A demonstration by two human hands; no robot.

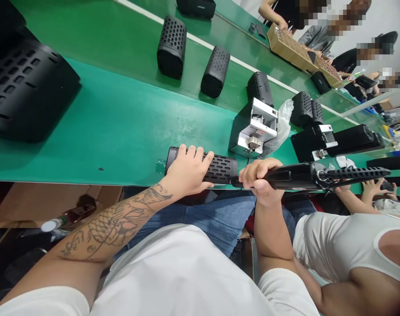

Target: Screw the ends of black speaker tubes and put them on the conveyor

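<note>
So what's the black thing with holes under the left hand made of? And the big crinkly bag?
The black thing looks like matte hard plastic, barely shining, but could be painted metal. The bag is probably thin, glossy plastic: wrinkled, partly see-through.

White T-shirt point(180, 272), jeans point(208, 219), tattooed forearm point(110, 228)

A black, slotted housing point(221, 169) lies lengthwise along the green workbench's point(120, 131) near edge.
In line with it, a black handheld driver point(290, 176) points its tip at the housing's end.
</note>
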